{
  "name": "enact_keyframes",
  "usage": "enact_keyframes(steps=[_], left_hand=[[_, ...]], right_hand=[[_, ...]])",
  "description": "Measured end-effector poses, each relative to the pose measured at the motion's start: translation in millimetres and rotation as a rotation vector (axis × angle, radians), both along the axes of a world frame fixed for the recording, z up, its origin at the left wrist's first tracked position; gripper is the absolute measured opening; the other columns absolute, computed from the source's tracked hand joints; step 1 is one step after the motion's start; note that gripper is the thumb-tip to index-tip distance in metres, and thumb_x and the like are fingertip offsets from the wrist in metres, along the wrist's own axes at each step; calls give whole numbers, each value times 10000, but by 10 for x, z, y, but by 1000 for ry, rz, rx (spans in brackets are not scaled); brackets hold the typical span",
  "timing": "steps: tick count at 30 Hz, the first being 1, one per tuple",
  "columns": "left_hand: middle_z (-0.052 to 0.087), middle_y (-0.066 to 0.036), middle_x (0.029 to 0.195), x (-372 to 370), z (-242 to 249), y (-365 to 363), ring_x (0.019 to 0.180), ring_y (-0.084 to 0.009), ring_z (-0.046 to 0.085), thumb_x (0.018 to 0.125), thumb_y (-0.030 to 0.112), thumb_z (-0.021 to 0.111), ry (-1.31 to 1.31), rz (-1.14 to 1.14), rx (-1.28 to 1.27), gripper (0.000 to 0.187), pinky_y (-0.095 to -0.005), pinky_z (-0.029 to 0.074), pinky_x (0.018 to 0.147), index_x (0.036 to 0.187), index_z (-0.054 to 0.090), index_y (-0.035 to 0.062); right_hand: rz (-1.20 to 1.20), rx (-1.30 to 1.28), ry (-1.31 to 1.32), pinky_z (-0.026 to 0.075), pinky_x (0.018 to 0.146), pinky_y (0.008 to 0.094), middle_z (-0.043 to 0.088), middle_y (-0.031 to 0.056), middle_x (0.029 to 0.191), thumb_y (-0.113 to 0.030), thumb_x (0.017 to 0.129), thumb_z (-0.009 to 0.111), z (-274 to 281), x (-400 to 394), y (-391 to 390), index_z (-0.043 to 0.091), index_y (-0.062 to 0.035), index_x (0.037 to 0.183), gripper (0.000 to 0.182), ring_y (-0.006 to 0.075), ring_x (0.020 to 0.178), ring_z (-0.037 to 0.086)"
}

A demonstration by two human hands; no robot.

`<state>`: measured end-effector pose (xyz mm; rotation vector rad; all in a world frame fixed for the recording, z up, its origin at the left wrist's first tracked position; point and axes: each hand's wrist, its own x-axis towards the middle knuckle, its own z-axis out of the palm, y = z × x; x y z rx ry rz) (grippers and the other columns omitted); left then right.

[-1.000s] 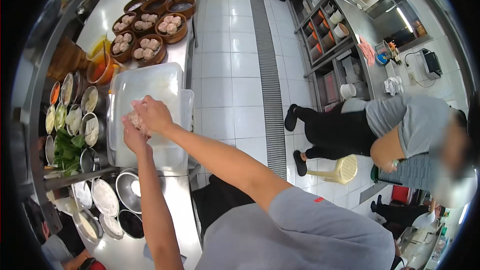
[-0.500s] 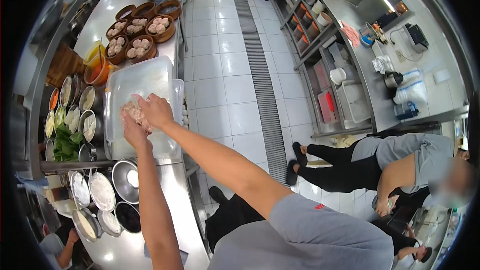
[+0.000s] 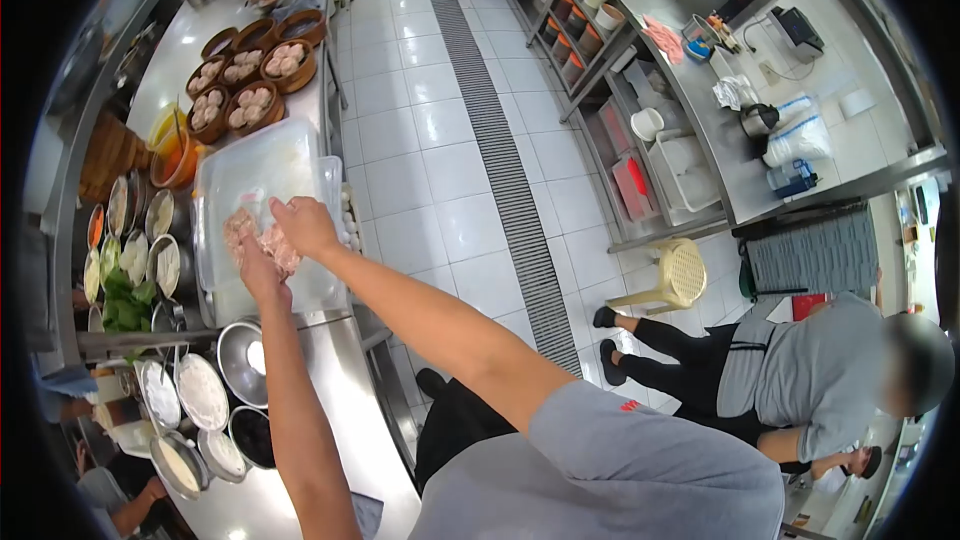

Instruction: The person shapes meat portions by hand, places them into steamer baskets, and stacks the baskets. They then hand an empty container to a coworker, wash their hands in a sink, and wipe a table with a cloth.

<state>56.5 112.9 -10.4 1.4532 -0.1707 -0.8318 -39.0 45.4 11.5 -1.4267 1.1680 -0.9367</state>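
Observation:
A lump of pale pink minced meat (image 3: 281, 252) lies between my two hands, above a translucent plastic tray or lid (image 3: 235, 175) on the steel counter. My left hand (image 3: 263, 275) is closed around the near side of the meat, and some meat bulges out past its fingers on the left. From the other side my right hand (image 3: 306, 228) presses on the same lump with curled fingers. Past the tray, several round steamer baskets (image 3: 262, 118) hold portions of pink filled dumplings or meatballs.
Left of the tray stand metal bowls, leafy greens (image 3: 128, 302) and an orange tub (image 3: 178, 158). Nearer are bowls of white contents (image 3: 203, 388). Eggs (image 3: 349, 220) sit by the counter's right edge. A person (image 3: 800, 360) stands at right near a yellow stool (image 3: 682, 273).
The view has swung to the right, bringing the yellow stool into sight. My hands still grip the meat, which now shows on both sides of my left hand. The person at right has turned.

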Motion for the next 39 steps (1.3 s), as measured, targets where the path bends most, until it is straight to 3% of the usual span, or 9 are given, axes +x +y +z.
enact_keyframes(steps=[5,8,14,15,19,26,29,33,39], left_hand=[[702,-50,931,236,-331,-151,728,-174,693,996,479,535,121,-118,-148,450,-312,501,512,1134,649,66],[711,-152,871,354,-414,-321,791,-272,675,1009,451,501,-538,96,20,471,-372,518,669,988,694,21],[687,-236,818,316,500,-389,763,-372,653,984,503,518,-648,190,333,589,-445,489,734,840,660,-50],[632,-141,708,441,425,-471,646,-234,616,990,520,519,-714,161,301,591,-402,484,611,789,605,-30],[694,-255,857,452,667,-930,782,-394,676,983,514,500,-494,27,301,527,-520,525,780,1056,591,0],[685,-261,1076,728,-151,-1574,1054,-447,633,983,440,539,-1121,-540,716,425,-542,501,866,1063,627,32],[648,-201,1148,725,-90,-1450,995,-366,665,985,264,604,-1578,-147,347,335,-451,550,818,1194,612,2],[572,-122,1334,456,177,-1133,1179,-225,587,902,134,733,-319,-520,-206,563,-344,498,985,1405,505,25],[602,-100,1252,241,366,-1227,1145,-154,596,867,15,750,44,-266,-189,542,-295,489,999,1353,513,-25]], right_hand=[[-7,12,-81,501,726,496,654,287,730,-501,976,527,-36,-38,-263,669,35,693,621,422,736,667],[75,-441,354,538,671,546,686,247,775,-445,1044,399,-48,-103,-393,698,-13,809,575,441,713,676],[96,169,129,536,651,471,665,214,713,-560,978,495,230,-408,-784,650,17,813,620,377,662,659],[167,448,-70,526,636,416,655,162,727,-452,949,579,337,-424,-833,632,2,860,465,308,654,647],[475,605,-373,498,625,297,634,60,802,-139,822,736,1,-306,-1210,591,-33,954,224,156,669,616],[595,457,-51,519,708,309,665,49,874,-77,813,692,223,-237,-1752,612,-11,1062,269,144,803,632],[653,511,-89,525,686,289,675,65,877,-91,802,754,397,-173,-2018,609,9,987,256,139,755,645],[887,377,148,547,710,285,684,67,907,-169,874,758,373,-70,-2297,613,36,1006,284,137,784,654],[1295,466,83,539,818,271,689,45,1042,-99,917,728,378,261,-2644,614,0,1275,388,113,906,639]])
